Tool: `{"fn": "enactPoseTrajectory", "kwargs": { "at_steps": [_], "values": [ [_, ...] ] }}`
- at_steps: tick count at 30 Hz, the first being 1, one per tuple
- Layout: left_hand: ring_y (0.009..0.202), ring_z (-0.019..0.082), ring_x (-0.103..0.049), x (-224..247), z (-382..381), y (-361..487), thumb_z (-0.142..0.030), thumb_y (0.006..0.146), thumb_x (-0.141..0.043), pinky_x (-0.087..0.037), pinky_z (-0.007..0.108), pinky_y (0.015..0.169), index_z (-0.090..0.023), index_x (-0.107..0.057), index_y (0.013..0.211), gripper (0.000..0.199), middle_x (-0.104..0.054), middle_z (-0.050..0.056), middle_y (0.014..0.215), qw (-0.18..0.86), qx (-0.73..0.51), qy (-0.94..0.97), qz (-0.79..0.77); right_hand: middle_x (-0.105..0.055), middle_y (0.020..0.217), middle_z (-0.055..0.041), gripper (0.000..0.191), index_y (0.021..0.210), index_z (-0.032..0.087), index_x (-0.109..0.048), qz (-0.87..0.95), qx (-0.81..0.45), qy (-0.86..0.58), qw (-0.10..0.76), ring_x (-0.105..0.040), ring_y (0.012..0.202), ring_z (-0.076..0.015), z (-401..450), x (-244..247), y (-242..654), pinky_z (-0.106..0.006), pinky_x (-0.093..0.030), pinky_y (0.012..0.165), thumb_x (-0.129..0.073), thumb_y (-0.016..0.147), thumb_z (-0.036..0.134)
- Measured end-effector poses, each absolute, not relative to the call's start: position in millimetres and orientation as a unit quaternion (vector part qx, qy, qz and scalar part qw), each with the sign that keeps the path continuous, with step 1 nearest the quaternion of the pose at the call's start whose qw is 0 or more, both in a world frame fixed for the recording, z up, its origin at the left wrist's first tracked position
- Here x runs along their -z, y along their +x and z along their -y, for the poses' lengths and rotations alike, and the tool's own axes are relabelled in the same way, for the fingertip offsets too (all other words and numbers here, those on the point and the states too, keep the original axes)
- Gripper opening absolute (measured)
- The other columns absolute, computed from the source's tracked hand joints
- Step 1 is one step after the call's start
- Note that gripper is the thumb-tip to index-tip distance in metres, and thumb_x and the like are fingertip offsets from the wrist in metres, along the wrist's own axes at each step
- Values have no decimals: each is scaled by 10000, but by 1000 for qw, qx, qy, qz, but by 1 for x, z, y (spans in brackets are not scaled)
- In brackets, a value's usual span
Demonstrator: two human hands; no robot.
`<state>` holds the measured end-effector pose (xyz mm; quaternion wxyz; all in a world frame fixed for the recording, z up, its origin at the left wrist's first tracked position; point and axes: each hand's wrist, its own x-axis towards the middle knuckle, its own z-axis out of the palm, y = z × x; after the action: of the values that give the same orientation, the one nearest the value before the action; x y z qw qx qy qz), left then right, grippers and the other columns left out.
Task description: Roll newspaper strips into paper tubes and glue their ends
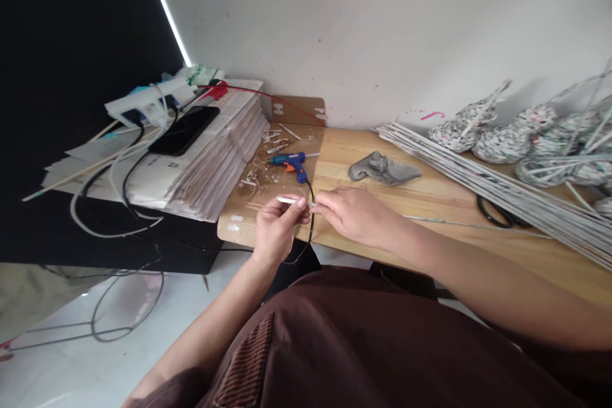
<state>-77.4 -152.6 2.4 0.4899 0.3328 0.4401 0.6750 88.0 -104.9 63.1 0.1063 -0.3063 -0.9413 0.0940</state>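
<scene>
My left hand point(280, 222) pinches a thin white rolled-paper stick point(287, 200) between thumb and fingers, its end poking out to the left. Close against it, my right hand point(351, 211) is closed on the stick's other side, fingertips together. A long thin paper stick point(468, 224) runs out to the right from behind my right forearm; whether it is the same piece I cannot tell. Just beyond my hands lies a blue glue gun point(295, 164) with an orange trigger, its black cord passing down by my fingers.
Paper scraps point(249, 178) litter the cardboard sheet point(234, 211). A grey cloth point(385, 169), a bundle of paper sticks point(482, 185), black-handled scissors point(495, 211) and woven paper shapes point(502, 137) lie rightward. Leftward, a paper stack point(224, 166) carries a phone point(185, 130) and power strip point(148, 102).
</scene>
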Motion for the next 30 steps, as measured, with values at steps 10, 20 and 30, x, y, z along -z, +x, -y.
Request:
{"fn": "enactPoseTrajectory", "kwargs": {
  "at_steps": [10, 20, 30],
  "values": [
    [569, 89, -586, -2, 156, -70, -306, 702, -818, -469, 205, 545, -160, -688, 789, 214, -638, -13, 632, 488, -695, 323, -418, -659, 713, -68, 354, 895, 160, -619, 946, -97, -296, 94, -536, 610, -163, 103, -61, 91, -300, -220, 570, -362, 1018, 371],
    [563, 101, -597, -4, 153, -73, -283, 662, -847, -488, 228, 561, -160, -732, 763, 196, -666, 6, 631, 486, -682, 372, -401, -428, 502, 53, 442, 824, 151, -626, 762, -568, -310, 29, -447, 489, -105, 87, -67, 98, -250, -394, 571, -345, 1016, 435],
    [546, 95, -579, -12, 152, -115, -387, 676, -835, -462, 201, 515, -151, -746, 814, 287, -648, 15, 610, 456, -697, 334, -441, -657, 700, -12, 340, 808, 182, -703, 868, -349, -348, 58, -518, 603, -112, 84, -69, 109, -248, -347, 606, -452, 975, 341]
  ]
}}
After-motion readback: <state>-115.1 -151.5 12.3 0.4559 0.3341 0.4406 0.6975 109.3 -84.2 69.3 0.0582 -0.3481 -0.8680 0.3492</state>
